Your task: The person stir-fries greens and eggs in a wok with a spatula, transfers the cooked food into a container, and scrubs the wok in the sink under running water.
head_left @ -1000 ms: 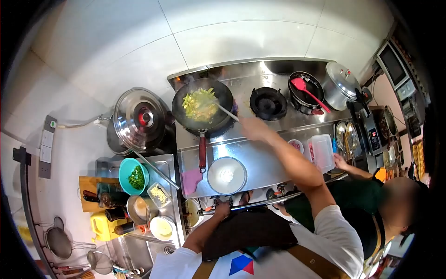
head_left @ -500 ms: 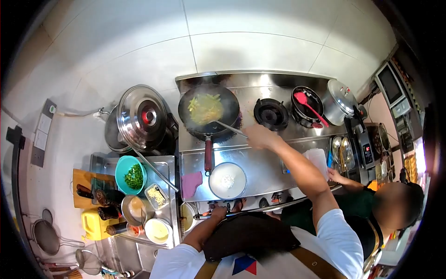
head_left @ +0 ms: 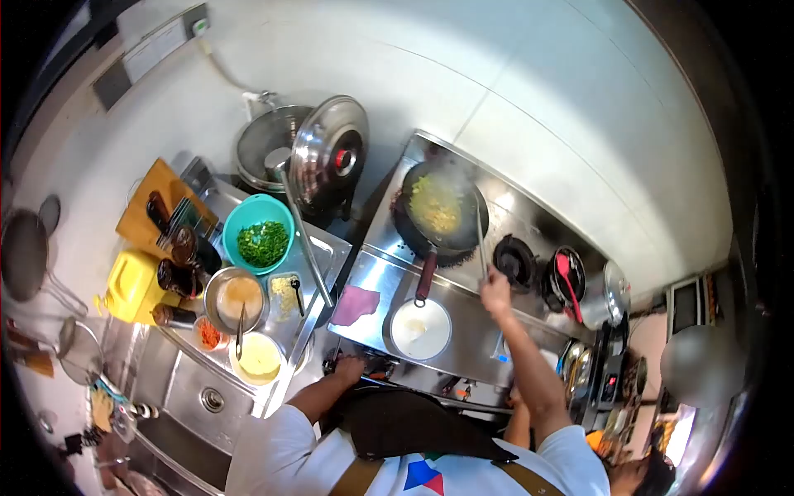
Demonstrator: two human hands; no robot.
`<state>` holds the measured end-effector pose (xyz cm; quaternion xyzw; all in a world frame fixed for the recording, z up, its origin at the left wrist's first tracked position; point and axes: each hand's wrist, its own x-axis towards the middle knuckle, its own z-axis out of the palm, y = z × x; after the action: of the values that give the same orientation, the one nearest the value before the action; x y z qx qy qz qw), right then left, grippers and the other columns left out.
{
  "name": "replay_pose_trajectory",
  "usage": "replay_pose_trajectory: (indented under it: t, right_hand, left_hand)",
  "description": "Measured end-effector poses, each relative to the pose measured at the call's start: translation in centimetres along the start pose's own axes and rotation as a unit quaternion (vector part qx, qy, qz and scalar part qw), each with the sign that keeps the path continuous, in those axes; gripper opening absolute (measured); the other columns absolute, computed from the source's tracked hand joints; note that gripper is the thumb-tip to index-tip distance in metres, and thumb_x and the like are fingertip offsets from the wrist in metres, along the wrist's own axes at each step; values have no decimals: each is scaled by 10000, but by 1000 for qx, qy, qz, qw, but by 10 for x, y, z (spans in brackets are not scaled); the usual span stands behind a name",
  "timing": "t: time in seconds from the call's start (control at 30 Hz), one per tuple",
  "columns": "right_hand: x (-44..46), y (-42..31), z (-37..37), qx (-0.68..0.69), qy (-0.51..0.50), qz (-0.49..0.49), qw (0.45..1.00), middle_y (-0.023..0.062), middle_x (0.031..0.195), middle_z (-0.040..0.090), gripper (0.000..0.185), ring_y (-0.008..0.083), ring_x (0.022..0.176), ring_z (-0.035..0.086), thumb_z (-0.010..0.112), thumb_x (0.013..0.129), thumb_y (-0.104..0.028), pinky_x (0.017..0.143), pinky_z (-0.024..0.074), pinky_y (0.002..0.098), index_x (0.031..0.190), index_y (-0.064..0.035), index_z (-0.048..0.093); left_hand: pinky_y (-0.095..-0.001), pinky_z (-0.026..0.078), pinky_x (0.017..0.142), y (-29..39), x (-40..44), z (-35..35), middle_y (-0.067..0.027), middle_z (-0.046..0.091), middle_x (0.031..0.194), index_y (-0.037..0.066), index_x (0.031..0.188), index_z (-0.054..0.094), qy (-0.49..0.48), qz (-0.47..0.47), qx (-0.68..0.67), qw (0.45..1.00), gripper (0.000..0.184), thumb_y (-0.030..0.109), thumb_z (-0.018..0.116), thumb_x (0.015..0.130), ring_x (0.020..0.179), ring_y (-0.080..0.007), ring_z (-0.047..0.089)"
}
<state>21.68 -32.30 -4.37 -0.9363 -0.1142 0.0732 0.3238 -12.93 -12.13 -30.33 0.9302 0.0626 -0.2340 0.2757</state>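
My right hand (head_left: 496,291) is closed around the shaft of a long-handled metal cooking utensil (head_left: 483,244); its far end reaches the right rim of the wok, and steam blurs the head. The dark wok (head_left: 475,217) stands on the left burner, with steaming yellow-green food (head_left: 437,203) inside. Its brown handle (head_left: 426,277) points towards me. My left hand (head_left: 351,369) is low at the stove's front edge beside the control knobs, fingers curled and partly hidden. A white bowl (head_left: 420,329) with a little pale content and a purple cloth (head_left: 356,305) lie on the steel counter between my hands.
Right of the wok are a bare burner (head_left: 514,263), a small pan with a red spatula (head_left: 571,285) and a pressure cooker (head_left: 614,296). On the left are a teal bowl of chopped greens (head_left: 262,245), a saucepan (head_left: 236,302), a yellow jug (head_left: 136,287) and a sink (head_left: 186,388). A co-worker stands at right.
My view has swung to the left and tilted, bringing the sink into sight. The utensil has moved from the food to the wok's right side. My left hand stays at the stove front.
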Motion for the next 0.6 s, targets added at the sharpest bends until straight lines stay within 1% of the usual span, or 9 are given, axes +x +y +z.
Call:
replay_pose_trajectory:
  t: [0.03,0.13,0.23,0.33,0.43,0.47,0.53,0.57,0.6]
  right_hand:
    - [-13,-17,18,-58,41,-43,997,255,847,666,440,372,752,661,606,837,-87,778,517,440,1270,-6,600]
    - [-16,-19,78,-76,99,-97,987,270,870,670,403,437,831,652,617,845,-103,776,512,487,1238,-14,612]
    - [-24,-38,106,-236,103,-141,956,269,949,668,368,448,881,641,647,857,-177,807,493,517,1180,-11,588]
    - [-37,-73,121,-208,156,-202,944,268,978,653,466,478,866,621,678,844,-248,809,482,532,1209,14,556]
    - [-38,-88,138,-143,23,-69,987,254,907,643,503,511,827,593,704,825,-283,814,471,550,1158,57,541]
    - [-35,-79,150,-191,86,-161,965,218,760,627,520,437,654,615,683,833,-292,677,516,528,1180,56,513]
    - [-24,-82,151,36,-7,33,999,159,717,595,383,320,535,575,664,809,-179,518,491,459,1096,25,512]
    - [-17,-84,152,149,-53,130,979,130,696,580,322,262,476,556,654,797,-123,439,478,425,1054,9,511]
    - [-17,-89,150,174,-42,144,973,66,666,512,233,144,404,471,604,759,-17,322,373,319,959,-34,487]
  left_hand:
    - [-475,557,806,1,-3,-10,-201,696,1011,22,1012,686,-11,3,20,1000,222,67,599,812,968,-356,682]
    - [-463,569,778,-4,-17,-17,-177,717,977,48,904,727,0,25,41,999,178,89,563,846,934,-342,701]
    - [-467,574,743,-17,-18,-5,-181,718,926,45,847,731,36,54,41,997,163,91,577,826,883,-347,708]
    - [-467,574,710,-23,-19,-10,-172,720,896,39,838,735,35,75,33,996,170,105,580,817,840,-343,710]
    - [-456,575,699,-26,-18,-13,-168,720,904,45,842,738,43,103,34,993,179,128,580,829,840,-336,710]
    - [-453,575,694,-27,-17,-11,-167,719,907,48,842,739,57,118,35,991,182,137,580,833,840,-334,710]
    - [-450,576,691,-27,-16,-13,-158,722,915,58,845,741,52,117,40,991,187,153,580,847,843,-330,711]
    - [-448,576,689,-27,-16,-15,-154,723,919,63,846,743,50,116,42,991,190,161,580,854,844,-329,711]
    - [-448,576,696,-28,-15,-13,-151,724,919,65,860,745,37,116,44,992,196,167,578,862,848,-328,711]
